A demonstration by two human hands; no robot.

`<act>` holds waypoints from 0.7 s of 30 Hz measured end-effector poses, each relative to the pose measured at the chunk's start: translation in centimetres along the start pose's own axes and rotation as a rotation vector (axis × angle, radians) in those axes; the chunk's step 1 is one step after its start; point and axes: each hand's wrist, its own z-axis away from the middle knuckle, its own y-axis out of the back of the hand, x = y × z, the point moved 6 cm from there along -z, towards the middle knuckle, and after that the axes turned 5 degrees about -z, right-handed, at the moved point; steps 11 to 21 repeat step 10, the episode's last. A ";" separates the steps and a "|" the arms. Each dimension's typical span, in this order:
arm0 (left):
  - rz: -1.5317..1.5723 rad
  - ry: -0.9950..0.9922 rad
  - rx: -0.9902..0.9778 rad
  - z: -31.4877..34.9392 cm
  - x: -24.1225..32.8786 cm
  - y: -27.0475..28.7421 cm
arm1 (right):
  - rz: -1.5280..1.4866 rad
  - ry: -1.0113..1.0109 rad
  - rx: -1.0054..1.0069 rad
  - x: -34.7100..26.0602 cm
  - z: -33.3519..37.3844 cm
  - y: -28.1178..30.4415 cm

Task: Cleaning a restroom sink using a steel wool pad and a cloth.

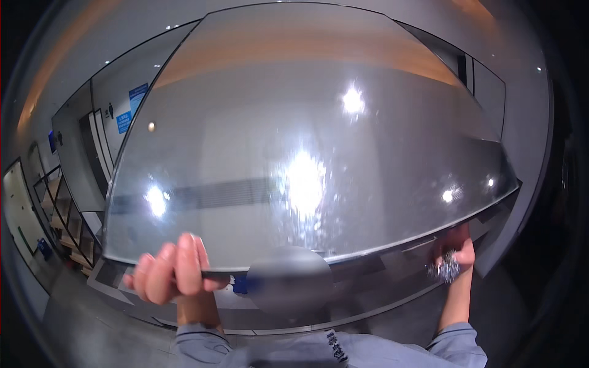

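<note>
A large mirror panel (245,135) fills most of the view, tilted, with bright lamp reflections on its streaked surface. My left hand (165,273) is closed round its lower edge at the left, fingers over the front face. Under the lower edge at the right is my right hand (463,248), closed on a shiny silver steel wool scourer (446,268). The panel's edge partly hides its fingers, and I cannot tell whether they press on the panel. A blurred round grey patch covers the middle of the lower edge.
More mirror panels (86,141) stand behind at the left and right. A long ledge (362,310) runs below the panel, with a small blue thing (240,284) near its middle. At the far left are a shelf rack (64,214) and a pale door (27,208).
</note>
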 end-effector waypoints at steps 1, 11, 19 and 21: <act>-0.039 -0.165 0.077 -2.8 -1.1 -0.2 | -0.073 0.034 0.096 0.7 -1.7 -1.8; 0.292 -0.284 0.365 -17.7 -8.2 -10.2 | 0.496 -0.477 0.317 14.3 -7.5 14.0; 0.292 -0.284 0.365 -17.7 -8.2 -10.2 | 0.496 -0.477 0.317 14.3 -7.5 14.0; 0.292 -0.284 0.365 -17.7 -8.2 -10.2 | 0.496 -0.477 0.317 14.3 -7.5 14.0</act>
